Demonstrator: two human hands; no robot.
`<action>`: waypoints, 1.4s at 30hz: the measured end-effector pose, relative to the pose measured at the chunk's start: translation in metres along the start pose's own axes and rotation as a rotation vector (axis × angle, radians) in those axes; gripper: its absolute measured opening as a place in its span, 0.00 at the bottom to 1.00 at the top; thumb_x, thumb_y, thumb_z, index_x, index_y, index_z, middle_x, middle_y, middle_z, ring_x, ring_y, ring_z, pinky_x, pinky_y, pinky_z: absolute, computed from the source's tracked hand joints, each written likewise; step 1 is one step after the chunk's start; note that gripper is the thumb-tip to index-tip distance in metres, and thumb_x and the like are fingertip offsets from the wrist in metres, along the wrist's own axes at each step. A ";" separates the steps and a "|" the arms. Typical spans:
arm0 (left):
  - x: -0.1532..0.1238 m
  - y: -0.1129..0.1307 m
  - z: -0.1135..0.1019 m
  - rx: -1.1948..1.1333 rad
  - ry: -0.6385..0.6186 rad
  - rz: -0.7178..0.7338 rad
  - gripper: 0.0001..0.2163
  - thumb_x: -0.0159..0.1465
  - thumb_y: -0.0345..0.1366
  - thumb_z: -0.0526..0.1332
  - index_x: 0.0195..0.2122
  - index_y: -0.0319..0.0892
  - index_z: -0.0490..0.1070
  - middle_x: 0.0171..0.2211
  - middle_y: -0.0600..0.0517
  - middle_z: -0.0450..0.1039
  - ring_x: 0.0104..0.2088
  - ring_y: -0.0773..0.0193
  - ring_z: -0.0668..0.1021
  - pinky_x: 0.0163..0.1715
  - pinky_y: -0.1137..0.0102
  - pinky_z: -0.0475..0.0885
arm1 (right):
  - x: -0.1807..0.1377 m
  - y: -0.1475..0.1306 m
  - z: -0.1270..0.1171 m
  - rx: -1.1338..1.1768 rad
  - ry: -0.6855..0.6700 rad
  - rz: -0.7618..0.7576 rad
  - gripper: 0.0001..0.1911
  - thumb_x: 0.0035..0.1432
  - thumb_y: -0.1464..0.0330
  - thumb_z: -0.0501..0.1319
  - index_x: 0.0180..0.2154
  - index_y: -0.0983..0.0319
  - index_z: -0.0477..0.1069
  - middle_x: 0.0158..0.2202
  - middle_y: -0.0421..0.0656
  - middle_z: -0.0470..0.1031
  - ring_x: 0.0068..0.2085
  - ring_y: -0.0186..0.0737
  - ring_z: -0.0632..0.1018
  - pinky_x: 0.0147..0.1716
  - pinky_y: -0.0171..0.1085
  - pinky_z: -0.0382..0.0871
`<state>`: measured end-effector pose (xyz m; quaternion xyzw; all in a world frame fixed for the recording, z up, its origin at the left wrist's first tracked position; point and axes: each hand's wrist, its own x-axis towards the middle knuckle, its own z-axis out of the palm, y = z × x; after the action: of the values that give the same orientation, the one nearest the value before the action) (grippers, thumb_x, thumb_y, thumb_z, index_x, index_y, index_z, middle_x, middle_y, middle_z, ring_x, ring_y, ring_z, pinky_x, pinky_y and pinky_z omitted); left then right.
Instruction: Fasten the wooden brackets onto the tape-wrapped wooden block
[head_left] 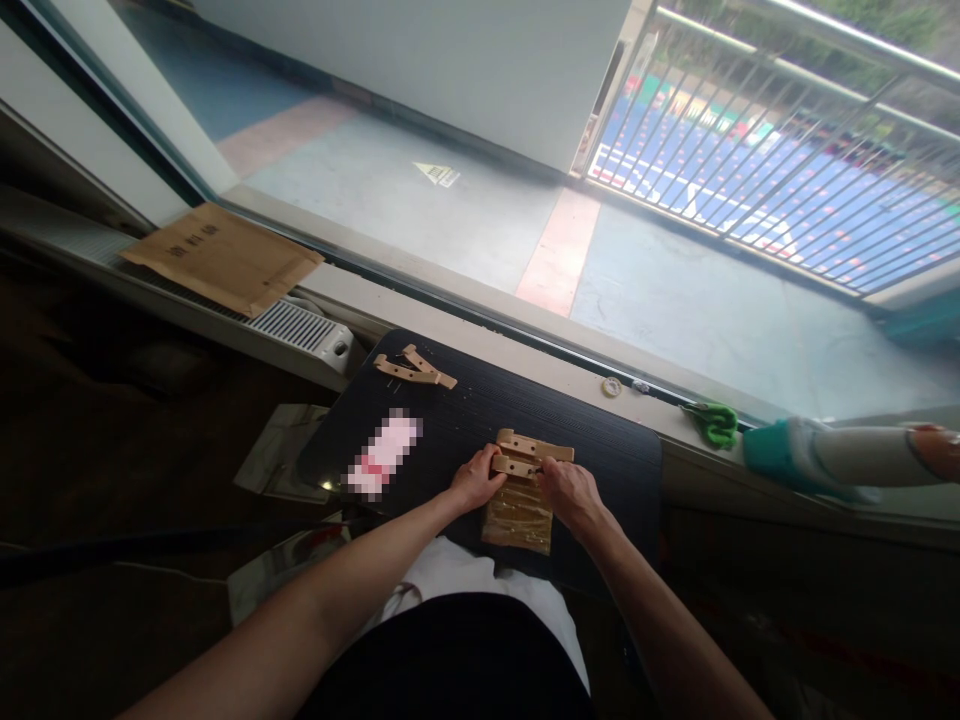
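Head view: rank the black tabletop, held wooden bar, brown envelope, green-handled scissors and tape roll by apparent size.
1. Black tabletop
2. Brown envelope
3. Green-handled scissors and held wooden bar: unsure, the right hand partly covers the bar
4. Tape roll

Two pale, dark-holed wooden bars (516,467) lie nearly parallel at the far end of a brown slab (517,517).

Setting: indoor room beside a large window (465,235) — radiator (292,328), sill (450,332) and small black table (622,470) along it. Beyond glass: metal railing (799,168), blue ground (660,170) with white court-like lines. Interior dark; home, school or office — cannot tell.
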<state>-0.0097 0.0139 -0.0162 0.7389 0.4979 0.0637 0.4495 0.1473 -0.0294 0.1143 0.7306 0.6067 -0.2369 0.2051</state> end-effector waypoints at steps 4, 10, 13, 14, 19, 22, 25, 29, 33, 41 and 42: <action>0.000 -0.001 0.000 0.003 -0.001 0.000 0.12 0.57 0.36 0.59 0.41 0.47 0.62 0.40 0.54 0.70 0.41 0.62 0.75 0.43 0.70 0.68 | -0.002 0.000 -0.004 0.001 -0.007 0.005 0.12 0.63 0.68 0.49 0.40 0.62 0.70 0.38 0.47 0.78 0.40 0.40 0.79 0.36 0.34 0.65; -0.001 -0.001 -0.001 0.003 -0.005 0.000 0.12 0.57 0.36 0.59 0.42 0.47 0.62 0.40 0.54 0.70 0.41 0.62 0.75 0.43 0.70 0.67 | -0.009 0.005 -0.010 -0.008 -0.002 -0.068 0.13 0.63 0.71 0.49 0.42 0.57 0.70 0.40 0.44 0.78 0.42 0.39 0.77 0.39 0.34 0.64; -0.001 -0.001 -0.001 0.003 -0.007 0.001 0.11 0.57 0.36 0.58 0.42 0.47 0.62 0.39 0.54 0.70 0.40 0.63 0.75 0.42 0.71 0.68 | -0.008 0.005 -0.008 -0.004 -0.004 -0.085 0.14 0.62 0.74 0.48 0.41 0.59 0.71 0.39 0.45 0.77 0.42 0.38 0.77 0.39 0.34 0.64; -0.001 -0.001 -0.001 0.003 -0.006 0.002 0.11 0.57 0.36 0.58 0.42 0.47 0.62 0.39 0.54 0.70 0.40 0.63 0.75 0.42 0.70 0.68 | -0.007 0.005 -0.007 -0.001 -0.002 -0.084 0.14 0.62 0.74 0.48 0.41 0.59 0.71 0.39 0.45 0.77 0.42 0.38 0.77 0.39 0.33 0.64; 0.000 -0.001 0.000 0.005 -0.001 0.004 0.11 0.57 0.36 0.59 0.41 0.47 0.62 0.39 0.54 0.70 0.39 0.63 0.75 0.41 0.70 0.68 | -0.004 0.009 -0.003 0.016 0.000 -0.038 0.13 0.63 0.71 0.48 0.40 0.60 0.71 0.39 0.44 0.78 0.41 0.38 0.78 0.38 0.33 0.64; 0.000 -0.001 0.000 0.006 -0.001 0.007 0.11 0.57 0.36 0.59 0.41 0.47 0.62 0.39 0.54 0.70 0.39 0.63 0.75 0.41 0.71 0.68 | -0.004 0.008 -0.002 0.024 -0.007 -0.003 0.13 0.64 0.69 0.49 0.38 0.60 0.71 0.39 0.45 0.78 0.40 0.38 0.78 0.36 0.33 0.64; 0.000 -0.001 -0.001 0.009 -0.003 0.008 0.11 0.57 0.36 0.58 0.41 0.47 0.61 0.39 0.54 0.70 0.39 0.63 0.75 0.41 0.70 0.68 | -0.004 0.005 -0.002 0.029 -0.009 0.017 0.14 0.64 0.68 0.48 0.37 0.61 0.72 0.38 0.47 0.78 0.40 0.39 0.78 0.35 0.33 0.65; 0.000 0.000 -0.002 0.016 -0.002 0.016 0.11 0.57 0.37 0.58 0.41 0.47 0.61 0.40 0.54 0.70 0.40 0.63 0.75 0.41 0.70 0.68 | -0.006 0.006 -0.005 0.029 0.003 0.002 0.12 0.62 0.68 0.50 0.40 0.62 0.71 0.38 0.47 0.78 0.40 0.40 0.78 0.35 0.34 0.65; -0.001 0.000 -0.002 0.017 0.001 0.011 0.11 0.57 0.37 0.58 0.41 0.46 0.61 0.39 0.54 0.70 0.40 0.63 0.75 0.42 0.70 0.68 | -0.010 0.009 -0.008 0.017 0.028 -0.078 0.14 0.61 0.72 0.50 0.45 0.59 0.69 0.41 0.44 0.77 0.42 0.39 0.77 0.38 0.34 0.65; -0.001 0.002 -0.002 0.016 -0.003 -0.008 0.11 0.57 0.36 0.58 0.41 0.47 0.61 0.40 0.54 0.70 0.41 0.63 0.75 0.42 0.70 0.68 | -0.005 0.005 -0.001 0.006 0.028 -0.098 0.14 0.62 0.74 0.47 0.41 0.61 0.70 0.41 0.46 0.77 0.42 0.40 0.77 0.39 0.34 0.65; -0.001 0.002 -0.002 0.017 -0.005 -0.011 0.11 0.57 0.36 0.58 0.41 0.47 0.61 0.40 0.54 0.70 0.41 0.63 0.75 0.42 0.70 0.68 | -0.004 0.005 0.000 0.008 0.030 -0.078 0.14 0.63 0.73 0.47 0.41 0.61 0.70 0.40 0.46 0.77 0.42 0.40 0.77 0.38 0.34 0.65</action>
<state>-0.0099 0.0141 -0.0131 0.7400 0.5015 0.0554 0.4448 0.1515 -0.0332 0.1168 0.7105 0.6369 -0.2364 0.1837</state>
